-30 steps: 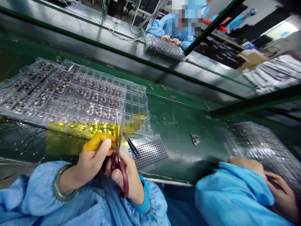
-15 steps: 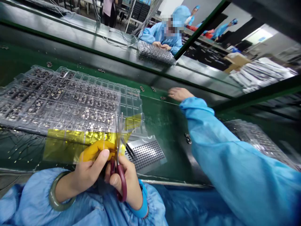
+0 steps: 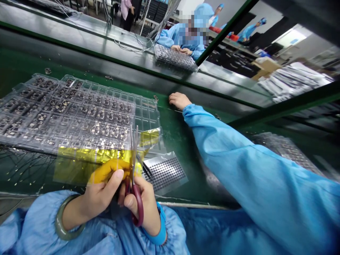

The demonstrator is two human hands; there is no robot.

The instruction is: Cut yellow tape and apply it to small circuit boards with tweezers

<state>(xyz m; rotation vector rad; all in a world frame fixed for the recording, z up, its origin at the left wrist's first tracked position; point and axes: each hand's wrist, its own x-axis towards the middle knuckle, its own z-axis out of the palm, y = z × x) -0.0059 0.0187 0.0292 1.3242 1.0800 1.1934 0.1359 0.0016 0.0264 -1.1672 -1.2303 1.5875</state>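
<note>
My left hand (image 3: 103,189) pinches a sheet of clear yellow tape (image 3: 71,164), and its fingers show through the film. In my right hand (image 3: 146,202) is a pair of scissors (image 3: 138,205) with dark red handles. The blades point away from me, slightly apart, with the yellow film between and beside them. Just beyond my hands lie clear plastic trays (image 3: 145,111) with small circuit boards (image 3: 92,115) in many pockets. Beside the scissors, dark tweezers (image 3: 148,171) rest on a sheet of small dark rectangular stickers (image 3: 167,173).
A co-worker's sleeved arm (image 3: 228,148) reaches in from the right, its hand at the bench's far edge. Thin black wires (image 3: 29,170) lie at left. More trays (image 3: 287,148) stand at right. Across the metal ledge a person in blue (image 3: 196,32) works over a tray.
The co-worker's hand has moved left along the far edge, over where small parts lay. My hands, the scissors and the yellow tape have hardly moved.
</note>
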